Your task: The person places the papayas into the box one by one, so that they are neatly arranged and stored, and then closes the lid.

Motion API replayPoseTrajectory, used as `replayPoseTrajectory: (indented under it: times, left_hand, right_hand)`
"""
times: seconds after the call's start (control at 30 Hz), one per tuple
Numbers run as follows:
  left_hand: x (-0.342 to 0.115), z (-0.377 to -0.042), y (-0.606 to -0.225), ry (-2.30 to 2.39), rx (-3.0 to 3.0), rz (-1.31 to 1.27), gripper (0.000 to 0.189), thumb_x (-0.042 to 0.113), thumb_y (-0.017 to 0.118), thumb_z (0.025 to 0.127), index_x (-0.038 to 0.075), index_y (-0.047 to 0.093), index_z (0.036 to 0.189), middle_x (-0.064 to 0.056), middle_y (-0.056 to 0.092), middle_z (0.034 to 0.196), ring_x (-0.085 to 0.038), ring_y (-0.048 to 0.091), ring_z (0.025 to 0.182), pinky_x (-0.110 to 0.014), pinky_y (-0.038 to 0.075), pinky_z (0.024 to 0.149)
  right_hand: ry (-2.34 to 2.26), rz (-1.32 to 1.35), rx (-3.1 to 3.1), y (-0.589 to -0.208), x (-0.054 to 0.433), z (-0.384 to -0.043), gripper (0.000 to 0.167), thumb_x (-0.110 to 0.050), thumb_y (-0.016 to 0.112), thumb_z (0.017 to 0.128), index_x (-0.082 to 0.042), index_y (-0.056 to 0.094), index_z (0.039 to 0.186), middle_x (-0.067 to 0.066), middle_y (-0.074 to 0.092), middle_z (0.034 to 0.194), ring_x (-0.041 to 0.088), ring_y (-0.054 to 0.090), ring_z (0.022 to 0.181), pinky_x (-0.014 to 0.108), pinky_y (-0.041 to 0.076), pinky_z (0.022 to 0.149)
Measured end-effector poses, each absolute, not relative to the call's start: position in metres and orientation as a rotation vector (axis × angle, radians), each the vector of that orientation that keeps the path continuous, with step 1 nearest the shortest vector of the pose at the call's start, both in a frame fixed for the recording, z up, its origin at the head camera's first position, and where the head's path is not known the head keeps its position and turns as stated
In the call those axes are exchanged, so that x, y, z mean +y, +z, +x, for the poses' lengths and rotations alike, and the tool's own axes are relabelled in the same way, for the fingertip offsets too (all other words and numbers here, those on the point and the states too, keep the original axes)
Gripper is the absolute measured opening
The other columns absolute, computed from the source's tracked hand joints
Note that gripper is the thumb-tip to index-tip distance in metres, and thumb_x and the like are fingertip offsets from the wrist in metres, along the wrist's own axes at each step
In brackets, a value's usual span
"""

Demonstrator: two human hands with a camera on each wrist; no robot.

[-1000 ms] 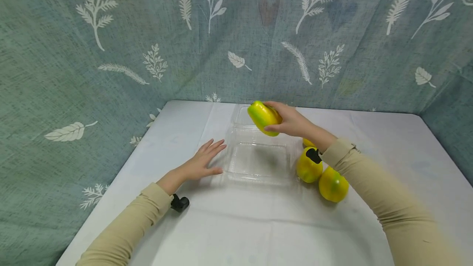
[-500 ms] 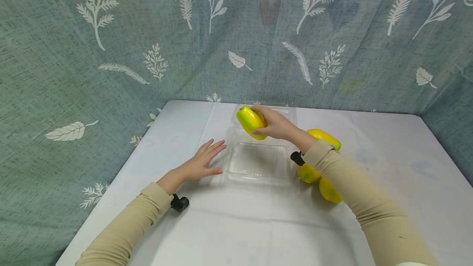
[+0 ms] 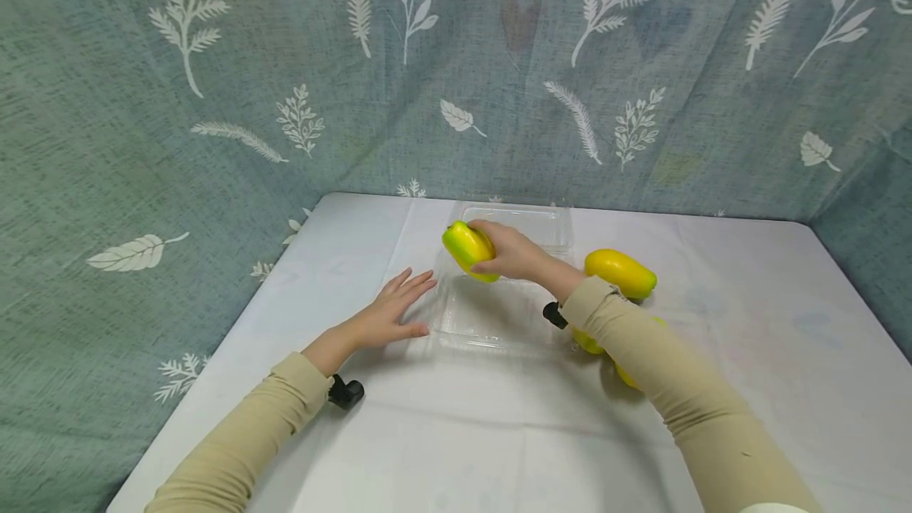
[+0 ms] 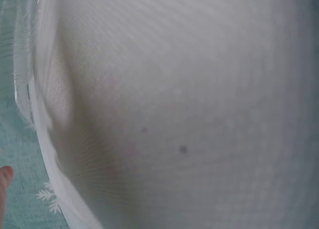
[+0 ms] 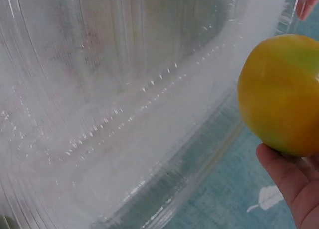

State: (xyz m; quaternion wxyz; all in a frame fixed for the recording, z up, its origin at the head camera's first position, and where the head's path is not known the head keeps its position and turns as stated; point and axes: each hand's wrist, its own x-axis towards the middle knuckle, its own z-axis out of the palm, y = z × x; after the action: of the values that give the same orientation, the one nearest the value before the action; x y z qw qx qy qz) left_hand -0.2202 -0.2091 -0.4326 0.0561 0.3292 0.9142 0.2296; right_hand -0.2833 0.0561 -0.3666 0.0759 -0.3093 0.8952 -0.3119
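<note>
My right hand (image 3: 513, 252) grips a yellow-green papaya (image 3: 468, 250) by its side, tilted, over the back left part of a clear plastic box (image 3: 499, 311). In the right wrist view the papaya (image 5: 281, 94) rests between thumb and fingers, with the see-through box wall (image 5: 149, 179) beside it. My left hand (image 3: 385, 315) is spread with straight fingers at the box's left edge, holding nothing. Only one fingertip (image 4: 6, 174) of that hand shows in the left wrist view. The box's hinged lid (image 3: 523, 224) lies opened out behind it.
To the right of the box lies another papaya (image 3: 620, 273). Two more papayas, one of them at the box's right corner (image 3: 587, 341), are partly hidden under the right sleeve (image 3: 663, 362). A patterned curtain (image 3: 456, 62) stands behind the white table (image 3: 456, 450).
My right hand has carried the papaya left and down, to over the box's back left part. The papaya lying on the right has come out from behind the arm. The left hand stays put.
</note>
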Motion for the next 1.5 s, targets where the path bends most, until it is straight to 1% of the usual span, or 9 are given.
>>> replayPoseTrajectory:
  times: [0.27, 0.43, 0.67, 0.87, 1.0, 1.1, 1.27, 1.37, 1.5]
  left_hand:
    - [-0.209, -0.22, -0.432, 0.718, 2.771, 0.994, 0.075, 0.036, 0.063, 0.085, 0.013, 0.026, 0.145, -0.002, 0.015, 0.153, -0.039, 0.003, 0.139, -0.062, 0.009, 0.106]
    - [-0.21, -0.22, -0.433, 0.714, 2.771, 0.985, 0.074, 0.037, 0.062, 0.085, 0.013, 0.025, 0.145, -0.001, 0.014, 0.154, -0.039, 0.003, 0.139, -0.062, 0.01, 0.106]
    - [-0.21, -0.221, -0.433, 0.709, 2.762, 0.967, 0.075, 0.039, 0.062, 0.085, 0.015, 0.025, 0.146, -0.001, 0.013, 0.154, -0.038, 0.002, 0.139, -0.064, 0.01, 0.105]
    - [-0.21, -0.223, -0.435, 0.694, 2.764, 0.966, 0.076, 0.043, 0.06, 0.085, 0.016, 0.025, 0.146, 0.001, 0.013, 0.154, -0.037, 0.002, 0.139, -0.063, 0.011, 0.105]
    - [-0.21, -0.224, -0.436, 0.703, 2.758, 0.964, 0.076, 0.044, 0.06, 0.085, 0.015, 0.025, 0.146, 0.0, 0.013, 0.154, -0.037, 0.002, 0.139, -0.063, 0.011, 0.106]
    - [-0.211, -0.224, -0.436, 0.703, 2.759, 0.962, 0.075, 0.042, 0.061, 0.085, 0.015, 0.025, 0.146, 0.0, 0.013, 0.154, -0.038, 0.002, 0.139, -0.063, 0.011, 0.106]
    - [-0.211, -0.223, -0.436, 0.7, 2.757, 0.962, 0.076, 0.044, 0.06, 0.085, 0.016, 0.024, 0.146, 0.0, 0.013, 0.154, -0.037, 0.002, 0.139, -0.063, 0.011, 0.105]
    - [-0.211, -0.223, -0.435, 0.699, 2.757, 0.968, 0.077, 0.046, 0.059, 0.085, 0.015, 0.024, 0.146, 0.0, 0.013, 0.154, -0.037, 0.002, 0.139, -0.063, 0.011, 0.106]
    - [-0.211, -0.222, -0.436, 0.693, 2.766, 0.97, 0.076, 0.044, 0.06, 0.085, 0.014, 0.024, 0.146, 0.0, 0.013, 0.154, -0.038, 0.002, 0.139, -0.062, 0.011, 0.106]
  right_hand:
    - [-0.87, -0.95, 2.683, -0.373, 0.048, -0.281, 0.069, -0.02, 0.071, 0.08, -0.004, 0.036, 0.137, 0.012, 0.05, 0.128, 0.024, 0.051, 0.105, 0.038, 0.043, 0.092]
    - [-0.779, -0.932, 2.703, -0.377, 0.044, -0.278, 0.071, -0.023, 0.071, 0.079, -0.007, 0.035, 0.139, 0.012, 0.048, 0.132, 0.023, 0.051, 0.108, 0.039, 0.042, 0.092]
    - [-0.682, -0.916, 2.739, -0.382, 0.042, -0.277, 0.073, -0.028, 0.07, 0.08, -0.007, 0.034, 0.139, 0.013, 0.048, 0.132, 0.026, 0.05, 0.11, 0.04, 0.042, 0.092]
    - [-0.548, -0.849, 2.738, -0.387, 0.041, -0.276, 0.077, -0.03, 0.069, 0.081, -0.009, 0.027, 0.142, 0.012, 0.041, 0.139, 0.029, 0.044, 0.118, 0.041, 0.039, 0.098]
    - [-0.553, -0.833, 2.737, -0.388, 0.039, -0.274, 0.077, -0.028, 0.07, 0.081, -0.009, 0.027, 0.142, 0.015, 0.037, 0.14, 0.031, 0.041, 0.121, 0.042, 0.036, 0.101]
    - [-0.565, -0.819, 2.748, -0.387, 0.038, -0.272, 0.077, -0.027, 0.07, 0.08, -0.009, 0.028, 0.142, 0.017, 0.036, 0.139, 0.033, 0.041, 0.121, 0.043, 0.037, 0.1]
    - [-0.52, -0.787, 2.777, -0.384, 0.038, -0.268, 0.076, -0.029, 0.07, 0.081, -0.012, 0.028, 0.142, 0.017, 0.037, 0.137, 0.033, 0.041, 0.117, 0.043, 0.04, 0.096]
    - [-0.503, -0.791, 2.78, -0.384, 0.037, -0.267, 0.076, -0.028, 0.069, 0.081, -0.011, 0.027, 0.142, 0.018, 0.037, 0.137, 0.034, 0.041, 0.117, 0.044, 0.04, 0.096]
    - [-0.518, -0.792, 2.758, -0.382, 0.038, -0.268, 0.076, -0.025, 0.069, 0.081, -0.008, 0.027, 0.142, 0.018, 0.035, 0.139, 0.035, 0.041, 0.119, 0.043, 0.039, 0.098]
